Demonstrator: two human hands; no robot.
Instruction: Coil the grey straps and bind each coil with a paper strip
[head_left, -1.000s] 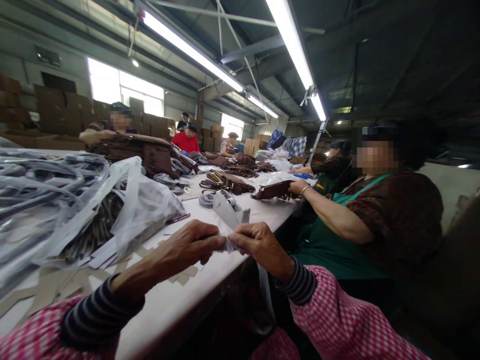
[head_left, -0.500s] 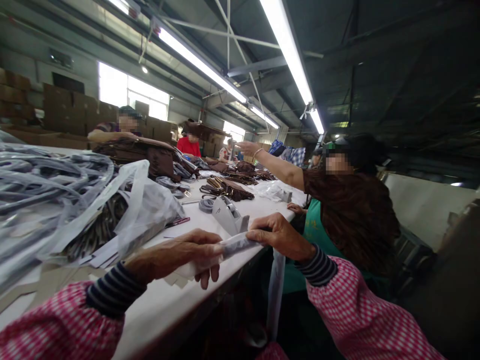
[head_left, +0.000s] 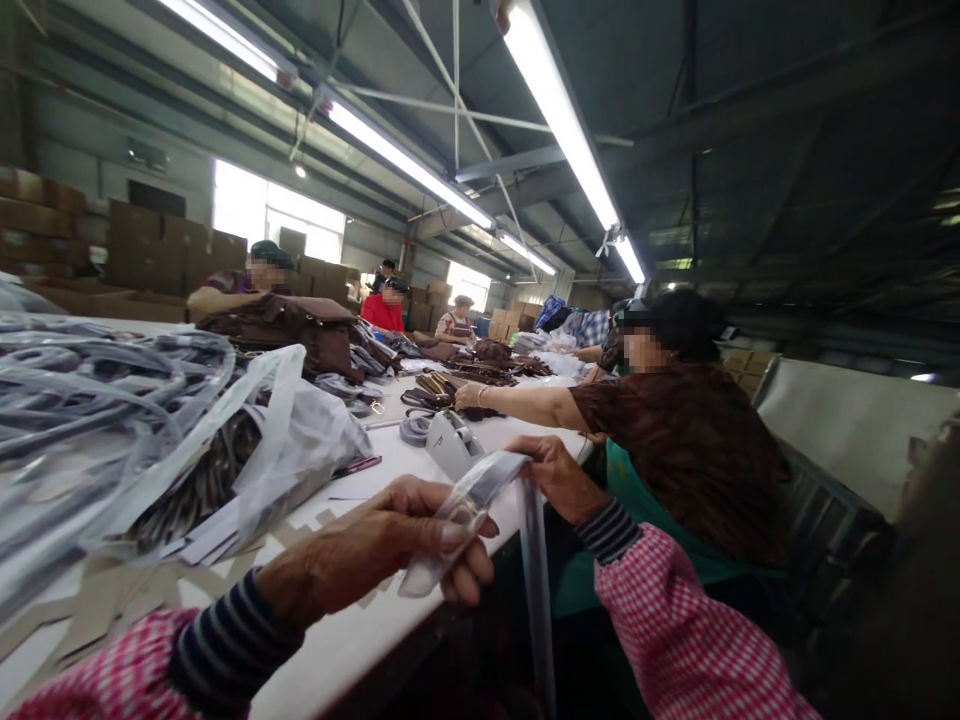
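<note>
My left hand [head_left: 409, 530] pinches the near end of a grey plastic-wrapped strap [head_left: 486, 484] between thumb and fingers, and the loose tip of its clear wrap sticks out below the thumb. Closed on the same strap farther along, my right hand [head_left: 561, 480] holds it at a bend. From there its long part hangs down past the table's edge. Just beyond the strap, a white tape dispenser [head_left: 448, 442] stands on the table, partly covered by the strap and my hands.
Plastic-wrapped straps lie heaped [head_left: 97, 390] at left, beside an open clear bag [head_left: 292, 430] of metal-looking pieces. Brown bags [head_left: 292, 325] are piled behind. A co-worker [head_left: 675, 420] at right stretches an arm [head_left: 525, 402] across the white table [head_left: 322, 640]. Card strips [head_left: 112, 610] lie near left.
The strap has tilted, its near end now lower, and my left hand has moved right. The co-worker's raised arm has come down to the dark items on the table.
</note>
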